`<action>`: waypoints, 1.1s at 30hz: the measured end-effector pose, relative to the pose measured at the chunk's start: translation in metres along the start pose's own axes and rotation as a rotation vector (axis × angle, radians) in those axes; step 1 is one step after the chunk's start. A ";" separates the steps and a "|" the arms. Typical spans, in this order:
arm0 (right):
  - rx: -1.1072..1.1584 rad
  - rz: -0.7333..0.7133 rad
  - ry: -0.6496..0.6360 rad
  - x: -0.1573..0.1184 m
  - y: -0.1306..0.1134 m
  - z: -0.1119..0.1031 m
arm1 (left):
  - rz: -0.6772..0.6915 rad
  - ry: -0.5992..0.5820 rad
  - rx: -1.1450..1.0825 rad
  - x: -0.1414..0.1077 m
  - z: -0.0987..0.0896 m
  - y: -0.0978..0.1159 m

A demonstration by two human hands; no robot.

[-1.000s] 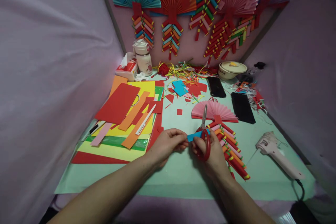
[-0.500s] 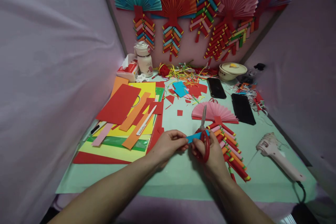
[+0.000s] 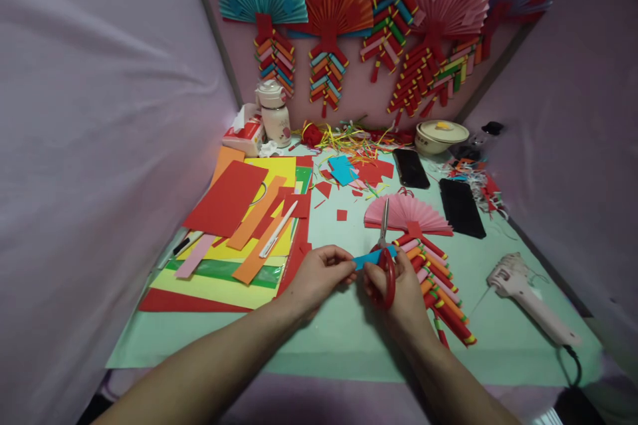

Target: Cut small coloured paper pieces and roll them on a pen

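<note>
Red-handled metal scissors (image 3: 391,281) shifting slightly leftward since the earlier frame, right hand (image 3: 404,293) gripping them and one end of a narrow blue paper strip (image 3: 365,260), left hand (image 3: 319,277) pinching its other end, strip stretching between both hands, near a pink pleated paper fan (image 3: 411,210)

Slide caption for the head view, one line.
Left hand and right hand hold a blue paper strip, red-handled scissors in the right, near a pink paper fan.

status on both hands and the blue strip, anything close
Left hand pinching blue strip at one end. Right hand holding strip and scissors. Pink fan just beyond.
</note>
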State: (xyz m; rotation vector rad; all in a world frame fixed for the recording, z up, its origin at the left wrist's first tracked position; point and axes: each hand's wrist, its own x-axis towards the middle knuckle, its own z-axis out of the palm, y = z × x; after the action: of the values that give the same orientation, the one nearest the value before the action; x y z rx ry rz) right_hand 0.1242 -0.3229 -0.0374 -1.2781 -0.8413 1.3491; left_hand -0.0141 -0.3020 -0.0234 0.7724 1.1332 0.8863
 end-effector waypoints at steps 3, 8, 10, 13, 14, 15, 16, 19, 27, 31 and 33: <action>-0.001 0.002 0.005 0.000 0.000 0.000 | 0.012 0.004 0.013 -0.002 0.001 0.001; 0.053 0.015 0.031 0.001 -0.004 0.002 | -0.023 -0.007 -0.009 -0.005 0.002 0.005; 0.089 0.029 0.021 0.001 -0.005 0.003 | -0.043 -0.007 -0.013 -0.005 0.002 0.005; 0.113 0.041 -0.012 0.000 -0.007 0.003 | -0.054 -0.004 -0.019 -0.004 0.002 0.005; 0.112 0.041 -0.019 0.000 -0.007 0.003 | -0.055 -0.009 -0.021 -0.004 0.002 0.005; 0.103 0.040 -0.023 -0.001 -0.007 0.003 | -0.057 -0.014 -0.022 -0.004 0.002 0.004; 0.087 0.036 -0.025 -0.001 -0.007 0.003 | -0.061 -0.018 -0.022 -0.004 0.002 0.004; 0.043 0.021 -0.020 -0.002 -0.006 0.003 | -0.066 -0.033 -0.018 -0.004 0.002 0.004; 0.140 0.047 -0.043 -0.001 -0.004 0.002 | -0.048 -0.059 -0.055 -0.003 0.000 0.002; 0.323 0.156 -0.172 -0.002 -0.008 0.000 | -0.068 -0.163 -0.145 -0.004 -0.003 0.003; 0.383 0.203 -0.210 -0.002 -0.009 -0.001 | -0.073 -0.211 -0.167 -0.005 -0.004 0.003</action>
State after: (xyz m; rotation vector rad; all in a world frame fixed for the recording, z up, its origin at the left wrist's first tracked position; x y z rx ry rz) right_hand 0.1271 -0.3236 -0.0284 -0.9508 -0.5650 1.7338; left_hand -0.0194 -0.3044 -0.0195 0.6664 0.8840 0.8070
